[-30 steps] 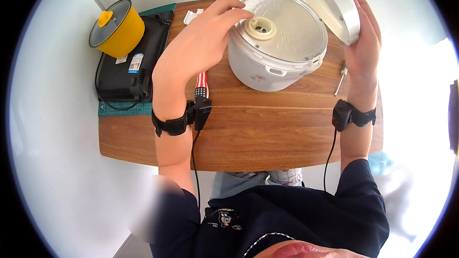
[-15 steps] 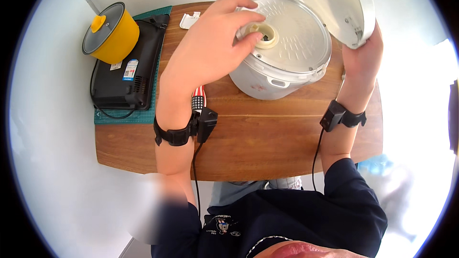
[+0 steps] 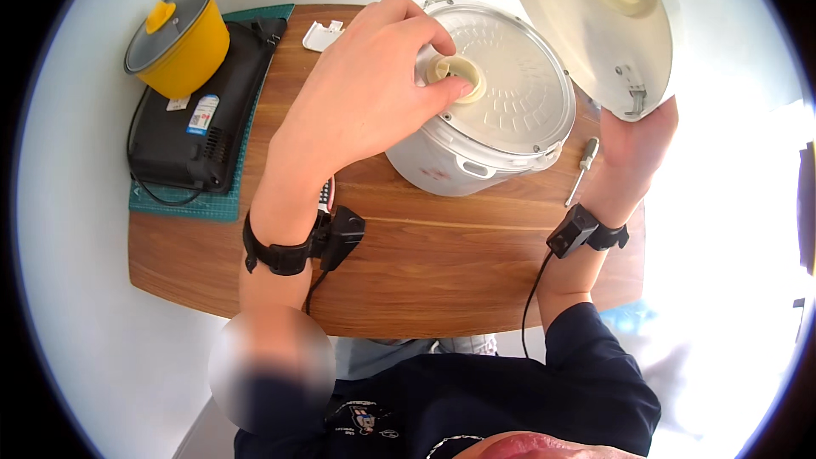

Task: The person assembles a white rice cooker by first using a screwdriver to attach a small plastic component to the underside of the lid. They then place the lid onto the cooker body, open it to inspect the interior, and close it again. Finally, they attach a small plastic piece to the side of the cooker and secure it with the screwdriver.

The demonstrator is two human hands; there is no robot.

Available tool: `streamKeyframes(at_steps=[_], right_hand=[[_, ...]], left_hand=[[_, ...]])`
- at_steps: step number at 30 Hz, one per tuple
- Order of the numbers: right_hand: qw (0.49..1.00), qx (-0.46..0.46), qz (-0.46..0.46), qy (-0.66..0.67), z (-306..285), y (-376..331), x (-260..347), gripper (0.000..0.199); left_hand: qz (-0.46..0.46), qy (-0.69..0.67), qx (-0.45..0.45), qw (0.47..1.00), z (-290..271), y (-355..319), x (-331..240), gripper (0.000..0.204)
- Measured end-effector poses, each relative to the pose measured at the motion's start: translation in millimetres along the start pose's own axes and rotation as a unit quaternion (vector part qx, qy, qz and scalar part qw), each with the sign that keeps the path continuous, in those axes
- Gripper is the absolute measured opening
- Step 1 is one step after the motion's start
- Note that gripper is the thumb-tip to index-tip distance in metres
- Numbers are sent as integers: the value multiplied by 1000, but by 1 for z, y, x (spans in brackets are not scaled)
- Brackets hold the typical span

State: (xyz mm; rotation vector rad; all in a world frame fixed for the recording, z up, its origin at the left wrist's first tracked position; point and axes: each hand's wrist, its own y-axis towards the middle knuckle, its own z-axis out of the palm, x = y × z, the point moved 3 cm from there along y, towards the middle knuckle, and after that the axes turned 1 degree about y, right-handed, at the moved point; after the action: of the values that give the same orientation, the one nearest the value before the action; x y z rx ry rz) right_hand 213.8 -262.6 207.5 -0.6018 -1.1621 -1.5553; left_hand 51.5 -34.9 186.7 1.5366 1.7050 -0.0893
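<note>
A white rice cooker (image 3: 442,166) stands on the wooden table (image 3: 425,272). A round metal inner plate (image 3: 510,93) covers its top, with a cream ring-shaped piece (image 3: 456,76) at its centre. My left hand (image 3: 365,93) pinches that ring between thumb and fingers. My right hand (image 3: 633,149) holds the cooker's white outer lid (image 3: 586,17) by its lower edge, lifted and tilted to the right of the cooker, underside facing me.
A screwdriver (image 3: 582,170) lies on the table right of the cooker. At the left, a black appliance (image 3: 195,132) sits on a green mat (image 3: 183,204) with a yellow lidded pot (image 3: 174,42) on it. A small white plastic part (image 3: 321,34) lies at the far edge.
My right hand has swung the outer lid up and further right. My left hand has closed its fingers tighter on the centre ring. The view has drawn closer.
</note>
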Motion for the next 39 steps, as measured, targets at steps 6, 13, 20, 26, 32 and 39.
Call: streamKeyframes(at_steps=[6, 13, 20, 26, 32, 39], right_hand=[[991, 65, -55, -106, -22, 7, 6, 47], [988, 80, -58, -116, -20, 6, 0, 46], [995, 41, -52, -74, 8, -11, 5, 39], [998, 52, -15, 24, 17, -13, 8, 44], [998, 28, -27, -40, 12, -14, 9, 41], [1000, -22, -9, -6, 1, -7, 5, 35]], left_hand=[[23, 39, -43, 998, 6, -2, -1, 32], [36, 51, -66, 996, 8, -5, 1, 36], [4, -5, -10, 1000, -3, -6, 4, 40], [9, 8, 11, 1000, -3, -6, 1, 31], [-8, 20, 12, 1000, -4, -5, -1, 30], [-12, 20, 10, 1000, -4, -4, -3, 29]])
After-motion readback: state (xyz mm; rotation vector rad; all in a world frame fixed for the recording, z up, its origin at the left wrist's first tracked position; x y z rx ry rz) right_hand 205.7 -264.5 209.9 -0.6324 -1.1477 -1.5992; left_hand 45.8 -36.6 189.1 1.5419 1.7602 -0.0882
